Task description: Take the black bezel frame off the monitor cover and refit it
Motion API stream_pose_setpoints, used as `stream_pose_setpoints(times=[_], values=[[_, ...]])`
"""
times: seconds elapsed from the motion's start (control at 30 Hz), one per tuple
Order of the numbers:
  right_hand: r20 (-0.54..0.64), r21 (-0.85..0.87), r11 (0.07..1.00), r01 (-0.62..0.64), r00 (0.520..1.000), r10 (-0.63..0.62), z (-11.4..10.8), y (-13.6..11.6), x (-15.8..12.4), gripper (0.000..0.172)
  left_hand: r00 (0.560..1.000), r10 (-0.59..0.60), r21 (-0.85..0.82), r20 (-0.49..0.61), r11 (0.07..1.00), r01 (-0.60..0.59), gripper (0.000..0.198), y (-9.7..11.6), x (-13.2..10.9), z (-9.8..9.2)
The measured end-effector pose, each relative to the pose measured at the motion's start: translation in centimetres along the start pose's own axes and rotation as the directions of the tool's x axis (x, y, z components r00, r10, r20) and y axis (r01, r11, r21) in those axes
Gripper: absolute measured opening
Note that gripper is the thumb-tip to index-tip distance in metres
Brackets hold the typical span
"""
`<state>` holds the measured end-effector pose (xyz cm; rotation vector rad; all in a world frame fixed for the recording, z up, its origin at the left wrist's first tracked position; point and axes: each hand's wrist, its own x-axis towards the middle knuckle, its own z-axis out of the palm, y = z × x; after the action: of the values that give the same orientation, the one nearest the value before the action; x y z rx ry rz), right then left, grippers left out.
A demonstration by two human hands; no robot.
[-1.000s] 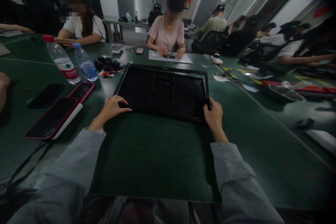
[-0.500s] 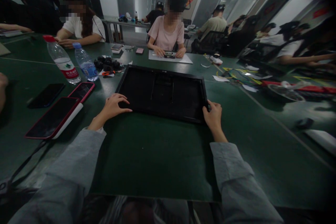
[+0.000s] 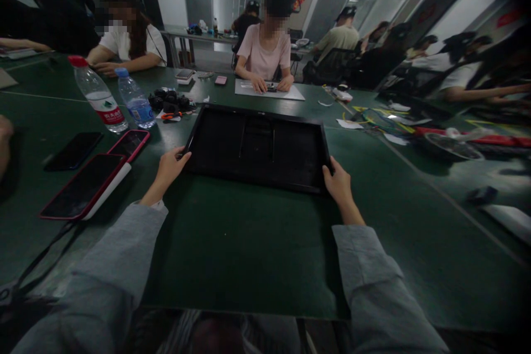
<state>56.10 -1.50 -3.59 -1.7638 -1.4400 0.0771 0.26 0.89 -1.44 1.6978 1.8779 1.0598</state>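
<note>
A wide black rectangular frame or casing [image 3: 224, 146] with a raised rim lies on the green table [image 3: 249, 249] in front of me. My left hand [image 3: 169, 168] grips its left edge, thumb on the rim and fingers wrapped round the outside. On the opposite side, my right hand [image 3: 338, 178] holds the right edge near the front corner, its thumb on top. The fingertips under the rim are hidden on both sides.
To the left are a red-capped bottle [image 3: 105, 105], a blue-capped bottle [image 3: 139, 102], phones [image 3: 85, 188] and black items with orange-handled pliers [image 3: 170, 116]. Cables [image 3: 373, 119] lie at right. A person [image 3: 265, 55] works across the table.
My left hand has moved left from the front-left corner and closed on the frame's left edge. My right hand keeps its hold. The frame has shifted very slightly.
</note>
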Motion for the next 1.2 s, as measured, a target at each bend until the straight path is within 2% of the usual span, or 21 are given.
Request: stream_pose_setpoints(times=[0.23,0.37,0.57,0.7,0.9,0.97,1.07,1.13,1.2], values=[[-0.048,0.020,1.000,-0.014,0.999,0.015,0.4,0.3,0.4,0.059,1.000,-0.009,0.028,0.002,1.000,0.009,0.044,1.1,-0.5,-0.6],[-0.057,0.007,1.000,-0.028,0.998,0.029,0.6,0.4,0.7,0.061,0.994,-0.089,0.043,-0.065,0.995,0.092,0.046,1.2,-0.5,-0.6],[0.101,0.041,0.999,0.036,0.994,-0.040,0.3,1.7,1.1,0.061,0.988,-0.132,0.061,-0.080,0.989,0.137,0.046,1.0,-0.3,-0.3],[0.024,0.041,0.998,0.050,0.998,-0.051,0.7,1.7,1.1,0.056,0.989,-0.124,0.105,-0.077,0.986,0.132,0.046,1.1,-0.3,-0.2],[-0.120,-0.018,0.999,0.038,0.992,-0.040,1.2,0.3,1.2,0.053,0.995,-0.033,0.156,-0.097,0.987,0.047,0.045,0.8,-0.7,0.1],[-0.185,-0.076,0.996,0.052,0.981,-0.065,1.0,-0.3,1.0,0.053,0.990,0.057,0.180,-0.132,0.983,-0.033,0.051,0.9,-0.9,0.2],[-0.271,-0.187,0.980,0.067,0.956,-0.117,0.6,-2.0,0.4,0.058,0.954,0.218,0.229,-0.208,0.959,-0.169,0.062,1.5,-1.2,0.4],[-0.263,-0.238,0.967,0.095,0.952,-0.158,0.6,-3.5,-0.3,0.062,0.937,0.276,0.248,-0.215,0.943,-0.221,0.067,2.2,-1.6,0.6],[-0.213,-0.270,0.950,0.154,0.953,-0.215,0.9,-5.1,-1.0,0.065,0.936,0.308,0.251,-0.171,0.932,-0.261,0.071,2.9,-2.1,0.8]])
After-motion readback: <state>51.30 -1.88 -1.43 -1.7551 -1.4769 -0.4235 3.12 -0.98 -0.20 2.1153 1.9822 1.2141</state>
